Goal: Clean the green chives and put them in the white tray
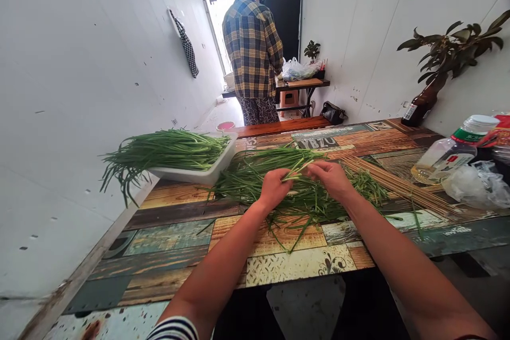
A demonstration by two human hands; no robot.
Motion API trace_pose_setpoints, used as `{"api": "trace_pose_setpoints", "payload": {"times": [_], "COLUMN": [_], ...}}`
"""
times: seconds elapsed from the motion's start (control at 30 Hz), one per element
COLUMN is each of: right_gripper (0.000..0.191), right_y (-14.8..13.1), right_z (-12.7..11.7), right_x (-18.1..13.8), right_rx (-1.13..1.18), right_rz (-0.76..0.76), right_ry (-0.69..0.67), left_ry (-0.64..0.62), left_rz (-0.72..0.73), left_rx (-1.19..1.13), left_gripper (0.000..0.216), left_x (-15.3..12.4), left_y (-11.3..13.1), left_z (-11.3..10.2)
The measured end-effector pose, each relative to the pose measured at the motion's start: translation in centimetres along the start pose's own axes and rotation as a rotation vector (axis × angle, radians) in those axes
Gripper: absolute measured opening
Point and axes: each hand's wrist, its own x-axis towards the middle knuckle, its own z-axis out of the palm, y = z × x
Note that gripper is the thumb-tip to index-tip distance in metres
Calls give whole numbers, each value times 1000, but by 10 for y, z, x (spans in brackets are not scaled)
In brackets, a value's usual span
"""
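My left hand (274,187) and my right hand (330,178) meet over a loose pile of green chives (255,178) on the patterned table (171,236). Both hands are closed on a few chive stalks (298,169) held between them. A bundle of thin bamboo skewers (398,186) lies just right of my right hand. A white tray (201,174) heaped with more chives (167,150) stands at the left, beyond my left hand.
A clear plastic bottle (450,153), a crumpled plastic bag (476,185) and a brown bottle holding a leafy branch (422,103) stand at the right. A person in a plaid shirt (253,48) stands, back turned, at a far table (303,84). White walls on both sides.
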Motion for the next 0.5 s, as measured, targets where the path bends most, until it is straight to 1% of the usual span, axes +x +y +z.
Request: {"api": "trace_pose_setpoints", "payload": {"times": [0.1,0.3,0.5], "right_gripper": [32,26,31], "right_y": [0,-1,-1], "right_z": [0,0,2], "right_x": [1,1,1], "right_rx": [33,37,103], "right_rz": [-24,-63,-13], "right_ry": [46,107,105], "left_ry": [0,-21,-15], "left_rz": [4,21,10], "left_rx": [-13,-33,-28], "left_gripper": [27,28,30], "left_x": [0,0,1], "left_y": [-1,-5,-5], "left_z": [0,2,1]}}
